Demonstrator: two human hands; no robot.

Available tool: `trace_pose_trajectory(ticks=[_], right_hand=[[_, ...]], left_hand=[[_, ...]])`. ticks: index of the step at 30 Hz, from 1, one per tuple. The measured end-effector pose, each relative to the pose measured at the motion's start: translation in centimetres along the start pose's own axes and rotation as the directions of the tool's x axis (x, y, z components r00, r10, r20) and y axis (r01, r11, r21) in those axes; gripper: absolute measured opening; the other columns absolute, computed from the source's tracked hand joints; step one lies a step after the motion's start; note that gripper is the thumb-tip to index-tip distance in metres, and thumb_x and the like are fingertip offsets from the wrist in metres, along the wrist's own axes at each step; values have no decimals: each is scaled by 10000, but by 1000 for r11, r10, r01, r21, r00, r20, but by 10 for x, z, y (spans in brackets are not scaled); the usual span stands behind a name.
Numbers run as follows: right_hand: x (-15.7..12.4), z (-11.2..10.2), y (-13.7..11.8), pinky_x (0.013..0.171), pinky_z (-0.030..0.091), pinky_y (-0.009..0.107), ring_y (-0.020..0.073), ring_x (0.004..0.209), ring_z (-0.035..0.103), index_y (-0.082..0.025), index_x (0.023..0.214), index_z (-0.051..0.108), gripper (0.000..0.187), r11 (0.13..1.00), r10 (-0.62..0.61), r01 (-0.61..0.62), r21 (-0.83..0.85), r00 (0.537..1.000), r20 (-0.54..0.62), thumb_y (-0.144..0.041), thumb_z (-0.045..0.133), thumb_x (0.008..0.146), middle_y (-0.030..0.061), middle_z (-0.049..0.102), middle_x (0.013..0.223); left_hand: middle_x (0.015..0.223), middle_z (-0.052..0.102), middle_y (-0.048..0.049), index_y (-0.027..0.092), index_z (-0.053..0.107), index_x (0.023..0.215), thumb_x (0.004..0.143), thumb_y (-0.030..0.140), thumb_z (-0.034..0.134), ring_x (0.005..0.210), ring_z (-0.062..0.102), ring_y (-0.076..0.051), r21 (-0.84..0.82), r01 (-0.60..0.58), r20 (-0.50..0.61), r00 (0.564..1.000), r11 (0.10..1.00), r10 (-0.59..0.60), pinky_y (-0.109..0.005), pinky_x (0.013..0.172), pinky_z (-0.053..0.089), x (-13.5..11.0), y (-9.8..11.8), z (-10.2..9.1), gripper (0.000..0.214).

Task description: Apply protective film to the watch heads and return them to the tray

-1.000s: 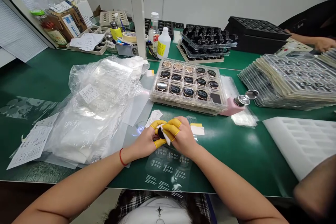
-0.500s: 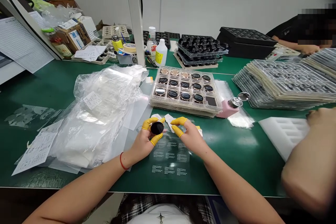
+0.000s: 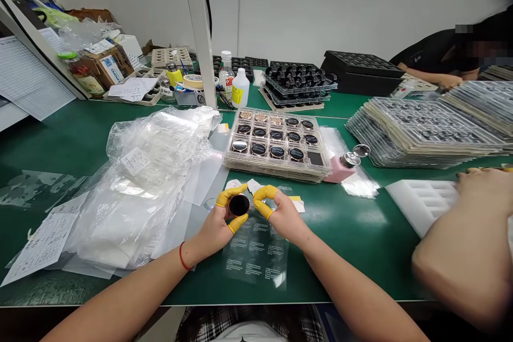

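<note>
**Q:** What do your hands have, here at the bench (image 3: 360, 262)?

**A:** Your left hand (image 3: 214, 230) pinches a round black disc (image 3: 239, 205) by its edge, between yellow finger cots (image 3: 226, 197). Your right hand (image 3: 284, 219) is empty and part open, just beside the disc, its curled fingertips (image 3: 260, 192) not touching it.

**Q:** What lies beneath them?

**A:** A clear printed sheet (image 3: 256, 251) lies under both hands, with small white paper scraps (image 3: 252, 186) just ahead.

**Q:** And around you?

**A:** Left of your hands sits a crumpled plastic bag (image 3: 152, 187). Straight ahead is a clear tray (image 3: 276, 166) of round black and rose-gold pieces. To the right stands a pink pump bottle (image 3: 340, 170), and a co-worker's hand (image 3: 481, 184) rests at the edge of a white foam tray (image 3: 417, 203).
</note>
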State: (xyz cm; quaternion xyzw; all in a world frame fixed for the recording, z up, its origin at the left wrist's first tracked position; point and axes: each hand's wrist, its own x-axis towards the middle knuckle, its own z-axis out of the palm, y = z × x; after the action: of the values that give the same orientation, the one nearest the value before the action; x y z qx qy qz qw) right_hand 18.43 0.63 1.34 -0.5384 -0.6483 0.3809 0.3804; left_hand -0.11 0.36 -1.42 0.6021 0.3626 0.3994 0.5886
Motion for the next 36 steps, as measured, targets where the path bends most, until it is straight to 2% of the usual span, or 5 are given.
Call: trace_pose_trajectory(ticks=[2, 5, 9, 17, 36], right_hand=[[3, -8, -2, 871, 423, 369, 185, 918, 563, -219, 787, 587, 66, 997, 35, -29, 74, 996, -77, -282, 566, 788, 28, 635, 934], [6, -19, -4, 909, 409, 368, 192, 976, 559, -214, 769, 581, 129, 967, 91, -57, 249, 987, -131, -342, 590, 780, 39, 629, 1021], [5, -19, -2, 924, 398, 367, 204, 1020, 547, -210, 716, 588, 176, 924, 139, -122, 362, 990, -20, -377, 628, 754, 36, 627, 1060], [-5, 1, 2, 922, 388, 364, 195, 1014, 537, -206, 722, 583, 157, 923, 149, -192, 333, 977, 151, -353, 620, 762, 35, 611, 1074], [-8, 10, -1, 855, 422, 366, 193, 927, 553, -201, 741, 587, 115, 983, 109, -115, 146, 993, 50, -311, 572, 771, 41, 627, 935]], left_hand=[[1415, 356, -110, 252, 366, 1237, 833, 253, 588, 1114, 569, -229, -16, 15, 24, 1000, 1000, -15, -404, 982, 459, 0, 2, 0, 461], [1278, 495, -95, 241, 399, 1203, 816, 250, 608, 1067, 592, -222, -25, 74, 75, 995, 997, -71, -386, 950, 475, 1, 4, -1, 439], [1002, 590, -29, 233, 445, 1159, 784, 228, 645, 879, 626, -164, 19, 156, 143, 977, 988, -157, -322, 841, 513, 4, 8, -1, 425], [1032, 604, -34, 233, 435, 1175, 802, 231, 628, 896, 621, -162, -1, 160, 227, 962, 987, -155, -306, 828, 511, 5, 9, 1, 420], [1060, 613, -33, 246, 445, 1183, 800, 205, 631, 925, 631, -178, 29, 133, 224, 965, 991, -136, -318, 844, 513, 4, 8, 1, 428]])
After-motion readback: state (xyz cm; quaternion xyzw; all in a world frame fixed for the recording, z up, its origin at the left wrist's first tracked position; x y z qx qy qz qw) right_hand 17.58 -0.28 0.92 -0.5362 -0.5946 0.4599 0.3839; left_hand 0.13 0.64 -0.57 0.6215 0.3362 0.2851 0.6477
